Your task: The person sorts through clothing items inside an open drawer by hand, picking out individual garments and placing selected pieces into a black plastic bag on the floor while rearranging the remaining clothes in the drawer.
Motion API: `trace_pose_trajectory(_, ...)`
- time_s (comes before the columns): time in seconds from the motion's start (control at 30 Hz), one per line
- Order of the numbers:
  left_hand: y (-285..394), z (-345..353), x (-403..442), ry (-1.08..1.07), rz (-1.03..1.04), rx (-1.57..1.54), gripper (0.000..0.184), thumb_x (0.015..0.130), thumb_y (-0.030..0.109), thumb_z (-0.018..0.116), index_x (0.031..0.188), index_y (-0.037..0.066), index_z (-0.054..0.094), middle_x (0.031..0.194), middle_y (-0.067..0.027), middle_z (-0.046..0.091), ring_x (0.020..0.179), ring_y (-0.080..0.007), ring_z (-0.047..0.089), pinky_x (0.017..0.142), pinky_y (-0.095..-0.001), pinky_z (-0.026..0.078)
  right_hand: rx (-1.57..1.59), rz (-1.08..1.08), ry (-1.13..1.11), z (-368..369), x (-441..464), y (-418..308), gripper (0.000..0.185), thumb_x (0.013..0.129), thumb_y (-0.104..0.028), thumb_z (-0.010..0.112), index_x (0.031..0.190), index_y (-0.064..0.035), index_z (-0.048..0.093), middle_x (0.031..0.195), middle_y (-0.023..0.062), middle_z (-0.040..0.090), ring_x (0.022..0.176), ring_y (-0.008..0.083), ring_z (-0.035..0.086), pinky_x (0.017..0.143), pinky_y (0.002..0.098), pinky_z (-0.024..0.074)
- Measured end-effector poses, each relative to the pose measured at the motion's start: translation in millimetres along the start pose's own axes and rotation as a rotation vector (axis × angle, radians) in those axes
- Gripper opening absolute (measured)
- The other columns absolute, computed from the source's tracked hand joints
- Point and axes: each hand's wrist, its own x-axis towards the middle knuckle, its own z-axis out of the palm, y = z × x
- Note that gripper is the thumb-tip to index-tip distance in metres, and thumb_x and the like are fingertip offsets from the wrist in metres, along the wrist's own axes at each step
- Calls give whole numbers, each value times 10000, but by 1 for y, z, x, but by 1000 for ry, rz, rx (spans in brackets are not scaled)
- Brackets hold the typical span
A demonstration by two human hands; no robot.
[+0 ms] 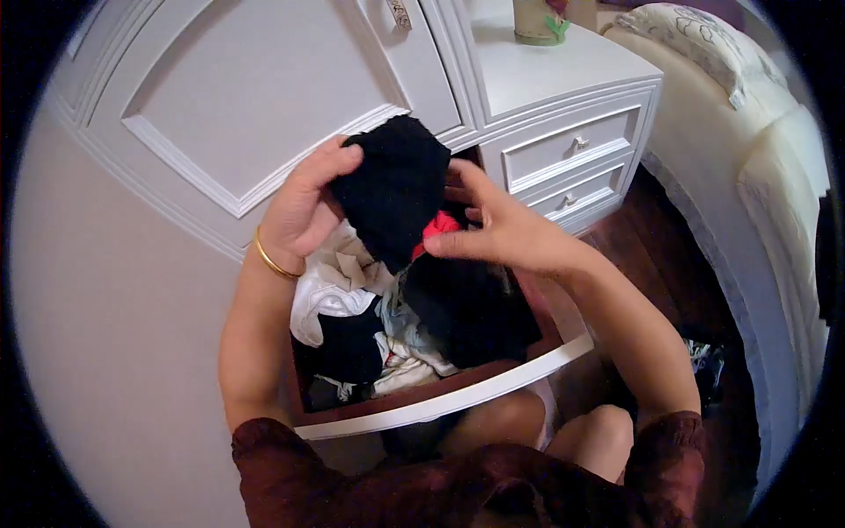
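My left hand (310, 195), with a gold bangle at its wrist, grips the left edge of a folded black garment (393, 185), thumb on top. Held up over the open drawer (458, 398), the garment hides part of what lies behind it. On its right side my right hand (493, 216) curls round the edge, the thumb lying against a bright red piece of cloth (438, 231). Whether the red cloth belongs to the black garment I cannot tell. Below, the drawer holds white clothing (321, 299), beige cloth (350, 264) and more black clothing (480, 308).
A white cabinet door (273, 97) rises behind the drawer. To its right stands a white nightstand (572, 132) with a potted plant (539, 22) on top. The bed (748, 202) borders the dark wooden floor (629, 246). My knees (590, 440) are close to the drawer front.
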Motion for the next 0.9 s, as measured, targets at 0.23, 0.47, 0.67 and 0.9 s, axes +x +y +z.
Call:
trace_pose_trajectory(0.23, 2, 14, 1, -69, -3, 202, 284, 869, 157, 624, 1113, 31, 552, 985, -29, 626, 877, -84, 575, 802, -222, 452, 505, 250, 368, -39, 10, -10, 134, 846, -157, 607, 946, -70, 595, 784, 8, 614, 688, 109, 576, 615, 222, 452)
trace_pose_trajectory(0.47, 13, -1, 2, -88, -53, 849, 235, 825, 214, 679, 949, 16, 646, 798, 39, 612, 739, -47, 558, 655, -203, 454, 266, 133, 586, -91, -4, -42, 306, 811, -283, 634, 1027, -70, 589, 912, 39, 614, 908, 173, 531, 787, 308, 396)
trace_pose_trajectory(0.67, 20, 1, 12, -25, 133, 658, 123, 839, 134, 644, 901, 28, 652, 798, 35, 620, 731, -41, 551, 670, -193, 444, 255, 63, 553, -125, -21, -56, 247, 855, -236, 605, 1027, -61, 572, 908, 56, 623, 838, 175, 580, 766, 302, 449)
trace_pose_trajectory(0.9, 29, 44, 37, -22, 216, 156, 234, 884, 160, 577, 1055, 1, 593, 967, -66, 653, 839, -136, 634, 772, -259, 519, 385, 148, 620, -133, -33, -75, 242, 889, -259, 573, 1039, -69, 566, 923, 49, 627, 841, 175, 594, 786, 326, 475)
